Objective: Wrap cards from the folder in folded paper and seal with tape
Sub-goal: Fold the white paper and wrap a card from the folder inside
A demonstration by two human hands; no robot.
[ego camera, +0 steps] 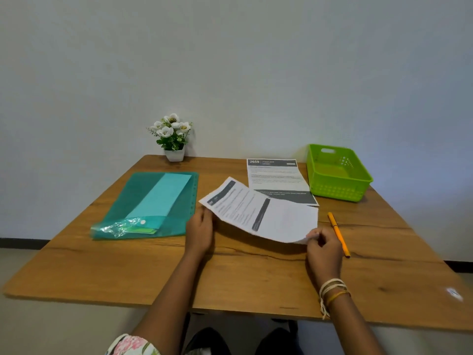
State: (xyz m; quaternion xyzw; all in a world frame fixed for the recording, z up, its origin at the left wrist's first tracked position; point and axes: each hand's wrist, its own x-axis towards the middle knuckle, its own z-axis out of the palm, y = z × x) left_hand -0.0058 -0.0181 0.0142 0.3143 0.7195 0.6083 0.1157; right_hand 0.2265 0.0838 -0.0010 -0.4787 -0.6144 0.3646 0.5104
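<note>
A printed sheet of paper [258, 211] curves up off the wooden table [230, 272] in front of me. My right hand [323, 249] pinches its near right corner and lifts it. My left hand [201, 230] holds the sheet's left edge, fingers under the paper. A teal translucent folder [143, 201] lies to the left with a light paper inside and clear plastic and green cards [143, 229] at its near end. A second printed sheet [277, 180] lies flat farther back.
A green plastic basket [337, 172] stands at the back right. An orange pen [338, 233] lies just right of my right hand. A small pot of white flowers [172, 137] stands at the back edge against the wall.
</note>
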